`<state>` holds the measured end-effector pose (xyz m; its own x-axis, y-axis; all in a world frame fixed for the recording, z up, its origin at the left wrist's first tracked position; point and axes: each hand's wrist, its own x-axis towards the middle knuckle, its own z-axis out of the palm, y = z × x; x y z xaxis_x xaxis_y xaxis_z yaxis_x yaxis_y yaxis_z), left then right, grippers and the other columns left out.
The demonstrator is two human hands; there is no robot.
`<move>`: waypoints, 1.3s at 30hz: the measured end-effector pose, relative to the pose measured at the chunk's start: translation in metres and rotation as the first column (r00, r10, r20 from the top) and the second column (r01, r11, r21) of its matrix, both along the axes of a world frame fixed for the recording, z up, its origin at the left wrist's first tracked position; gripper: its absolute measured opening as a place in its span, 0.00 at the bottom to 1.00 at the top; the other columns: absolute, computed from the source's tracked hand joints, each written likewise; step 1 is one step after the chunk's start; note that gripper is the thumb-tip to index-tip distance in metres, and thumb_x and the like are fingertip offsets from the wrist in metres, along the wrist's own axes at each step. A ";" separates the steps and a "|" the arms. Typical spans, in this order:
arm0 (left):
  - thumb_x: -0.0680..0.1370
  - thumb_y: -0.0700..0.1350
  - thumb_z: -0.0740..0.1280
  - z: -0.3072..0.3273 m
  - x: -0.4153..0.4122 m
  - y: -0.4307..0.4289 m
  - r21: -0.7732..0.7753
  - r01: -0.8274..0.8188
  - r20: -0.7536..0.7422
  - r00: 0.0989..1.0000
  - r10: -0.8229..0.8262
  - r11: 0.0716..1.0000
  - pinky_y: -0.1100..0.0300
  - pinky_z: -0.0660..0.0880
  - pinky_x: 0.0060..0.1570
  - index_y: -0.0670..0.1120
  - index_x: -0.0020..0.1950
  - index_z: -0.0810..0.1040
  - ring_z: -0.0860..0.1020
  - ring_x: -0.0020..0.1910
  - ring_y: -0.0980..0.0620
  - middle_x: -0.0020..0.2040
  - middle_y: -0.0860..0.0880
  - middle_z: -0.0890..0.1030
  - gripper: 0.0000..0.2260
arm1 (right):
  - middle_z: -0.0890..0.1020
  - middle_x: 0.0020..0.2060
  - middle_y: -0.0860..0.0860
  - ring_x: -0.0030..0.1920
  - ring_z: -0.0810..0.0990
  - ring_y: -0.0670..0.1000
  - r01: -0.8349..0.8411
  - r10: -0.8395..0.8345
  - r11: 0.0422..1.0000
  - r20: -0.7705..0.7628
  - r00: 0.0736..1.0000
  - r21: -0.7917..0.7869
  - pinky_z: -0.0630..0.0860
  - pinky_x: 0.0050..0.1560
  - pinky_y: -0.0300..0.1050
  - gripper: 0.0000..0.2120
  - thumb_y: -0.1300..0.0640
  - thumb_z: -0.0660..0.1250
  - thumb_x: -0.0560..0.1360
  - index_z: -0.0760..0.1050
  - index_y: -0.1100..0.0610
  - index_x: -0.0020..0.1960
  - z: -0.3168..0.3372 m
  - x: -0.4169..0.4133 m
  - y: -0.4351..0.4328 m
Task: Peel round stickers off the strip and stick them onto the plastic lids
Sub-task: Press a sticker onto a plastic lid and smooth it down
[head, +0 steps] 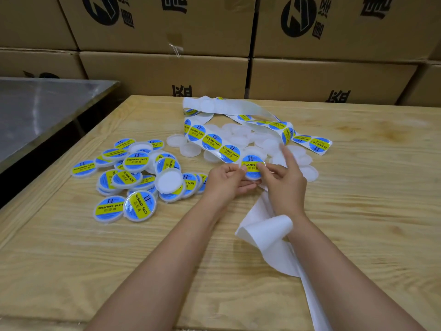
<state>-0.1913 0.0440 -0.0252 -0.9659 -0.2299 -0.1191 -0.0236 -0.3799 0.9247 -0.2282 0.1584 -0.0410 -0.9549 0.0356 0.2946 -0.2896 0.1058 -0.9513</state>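
Head view looks down on a pale wooden bench [119, 259] with stacked cardboard boxes [167, 68] behind its far edge and a steel table [47, 103] off its left edge. A sticker strip [214, 142] loops from the far edge toward the bench's middle, and its spent white backing [265, 230] trails under the right forearm to the near edge. Toward the left edge lies a heap of labelled lids [133, 173]; toward the far edge, under the strip, lies a spread of bare lids [241, 137].

At mid-bench both hands hold one lid [251, 168] just above the wood. The left hand [226, 180] grips its left rim with curled fingers. The right hand [286, 182] pinches the right rim, thumb on the round sticker [250, 163] and forefinger lifted clear. Whether the sticker has fully left the strip's end cannot be told.

The likely trouble is a crooked or creased label: if the thumb presses one side down before the sticker is centred, it may overhang the rim or trap a bubble. A pull from the strip could also drag the sticker sideways, and the right forearm could snag the loose backing.
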 end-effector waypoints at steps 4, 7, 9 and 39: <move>0.79 0.37 0.62 -0.002 -0.001 0.000 -0.044 0.010 -0.010 1.000 -0.010 0.999 0.62 0.80 0.36 0.34 0.51 0.72 0.83 0.32 0.51 0.37 0.42 0.81 0.06 | 0.84 0.36 0.50 0.31 0.79 0.36 -0.004 0.006 0.999 0.041 0.999 -0.037 0.72 0.32 0.28 0.02 0.61 0.69 0.74 0.79 0.58 0.44 0.001 -0.003 -0.002; 0.79 0.37 0.63 -0.004 0.000 0.001 -0.135 0.022 -0.020 0.999 -0.025 0.991 0.61 0.81 0.36 0.40 0.45 0.70 0.82 0.31 0.52 0.33 0.45 0.81 0.04 | 0.80 0.27 0.48 0.25 0.79 0.42 -0.013 0.028 0.991 0.109 0.994 -0.130 0.72 0.25 0.31 0.08 0.60 0.69 0.75 0.75 0.59 0.37 0.000 -0.005 0.000; 0.78 0.36 0.63 -0.005 0.001 0.001 -0.174 0.035 -0.040 0.998 -0.042 0.984 0.62 0.80 0.35 0.41 0.44 0.70 0.82 0.31 0.53 0.30 0.47 0.81 0.05 | 0.79 0.27 0.51 0.25 0.79 0.43 0.018 -0.004 0.992 0.113 0.994 -0.124 0.70 0.24 0.31 0.12 0.57 0.71 0.73 0.73 0.57 0.34 0.000 -0.006 0.000; 0.79 0.40 0.63 -0.002 0.007 -0.014 -0.376 -0.204 -0.113 0.978 0.174 0.904 0.59 0.78 0.33 0.39 0.46 0.78 0.80 0.31 0.53 0.36 0.42 0.81 0.06 | 0.79 0.30 0.47 0.32 0.78 0.42 -0.160 0.165 0.983 0.051 0.985 -0.084 0.75 0.38 0.33 0.10 0.61 0.62 0.79 0.77 0.56 0.41 -0.001 -0.007 0.002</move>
